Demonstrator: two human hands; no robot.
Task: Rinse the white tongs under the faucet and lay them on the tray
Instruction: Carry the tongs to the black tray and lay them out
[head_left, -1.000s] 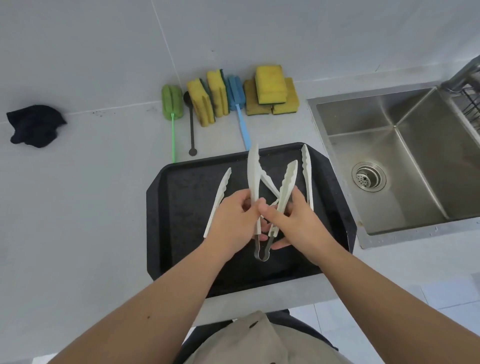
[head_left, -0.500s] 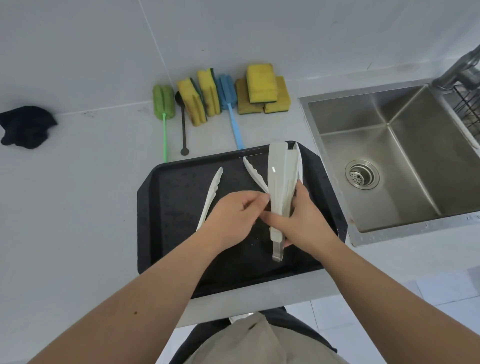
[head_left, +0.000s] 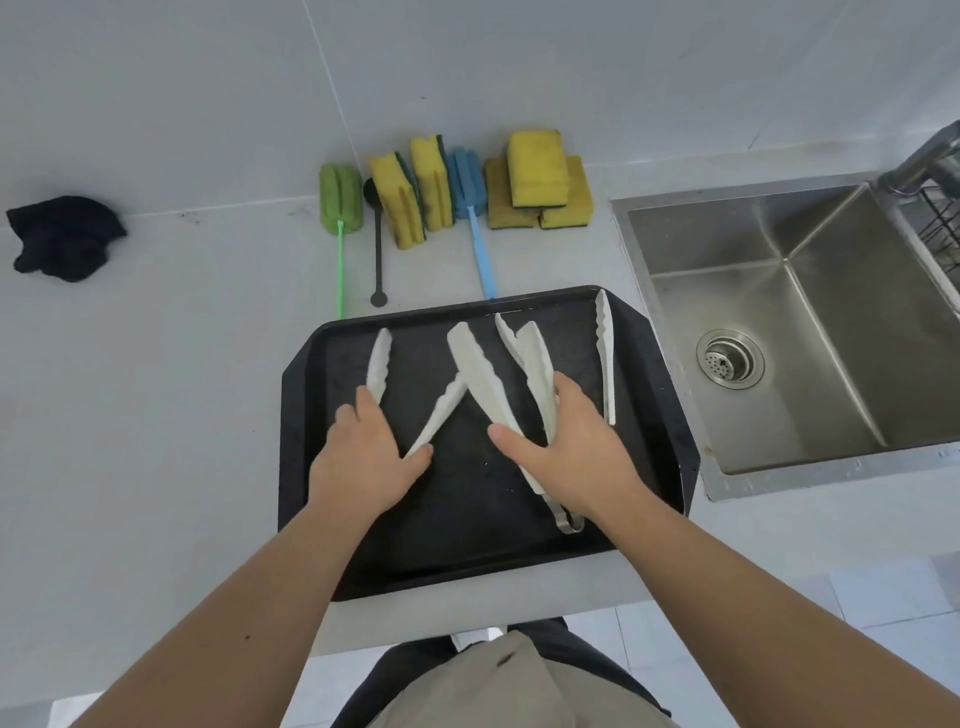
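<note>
A: What can't we make out from up here?

B: The faucet (head_left: 930, 156) is cut off at the right edge, so we see only part of its metal neck. A black wire rack (head_left: 943, 228) beside it is clipped too. Our left hand (head_left: 366, 457) covers the hinge end of one pair of white tongs (head_left: 434, 418), and our right hand (head_left: 569, 449) hides the middle of the pair beneath it.

A: Are the hands gripping?

B: The left lies flat and spread over its pair, fingers loose, nothing clenched. The right curls over the second pair of tongs (head_left: 488, 387), thumb against one arm, fingers across the other; we cannot tell whether it truly grips or only presses.

A: How many tongs do we count?

B: Six white arms show on the black tray (head_left: 306, 415). Two spread out from under the left hand, two cross under the right hand with a metal hinge loop (head_left: 569, 522) poking out below the wrist, and a third pair's arm (head_left: 605, 353) lies along the tray's right side. Which arm joins which is hard to settle. All lie inside the tray, well apart from the steel sink (head_left: 670, 234).

A: And on the counter behind?

B: Five yellow sponges (head_left: 535, 161), a green brush (head_left: 340, 200), a blue brush (head_left: 470, 184), one dark long-handled spoon (head_left: 377, 244), and a black cloth (head_left: 62, 236) far left.

A: Any writing?

B: None we can read.
</note>
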